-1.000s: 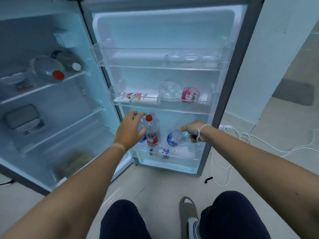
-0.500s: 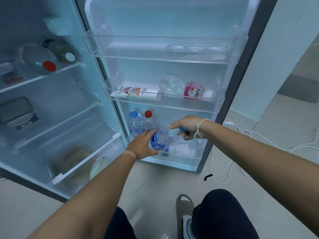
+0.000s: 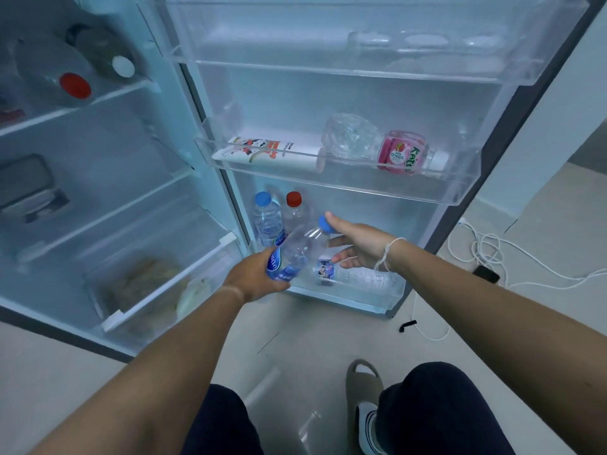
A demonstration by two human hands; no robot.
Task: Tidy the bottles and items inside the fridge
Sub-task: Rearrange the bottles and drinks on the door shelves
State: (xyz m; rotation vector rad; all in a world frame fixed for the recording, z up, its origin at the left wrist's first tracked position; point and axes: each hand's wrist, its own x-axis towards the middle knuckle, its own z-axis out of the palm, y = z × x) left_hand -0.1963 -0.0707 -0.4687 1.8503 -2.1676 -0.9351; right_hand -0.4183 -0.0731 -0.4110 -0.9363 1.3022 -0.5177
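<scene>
My left hand (image 3: 254,279) grips the base of a clear water bottle (image 3: 300,249) with a blue cap and blue label, tilted in front of the lowest door bin (image 3: 391,295). My right hand (image 3: 359,246) is open beside the bottle's cap, its thumb touching the cap and fingers spread. In that bin a blue-capped bottle (image 3: 267,218) and a red-capped bottle (image 3: 294,210) stand upright at the left, and another clear bottle (image 3: 358,277) lies on its side.
The middle door bin (image 3: 341,182) holds a white tube (image 3: 267,154), a crumpled clear bottle (image 3: 353,137) and a pink-labelled bottle (image 3: 402,154), all lying down. Two large bottles (image 3: 70,78) lie on the fridge's upper shelf. A crisper drawer (image 3: 154,287) sticks out. White cables (image 3: 499,257) trail on the floor.
The blue-labelled bottle has been lifted and tilted more upright. My right hand has let go of its neck and opened, while my left hand keeps hold of its base.
</scene>
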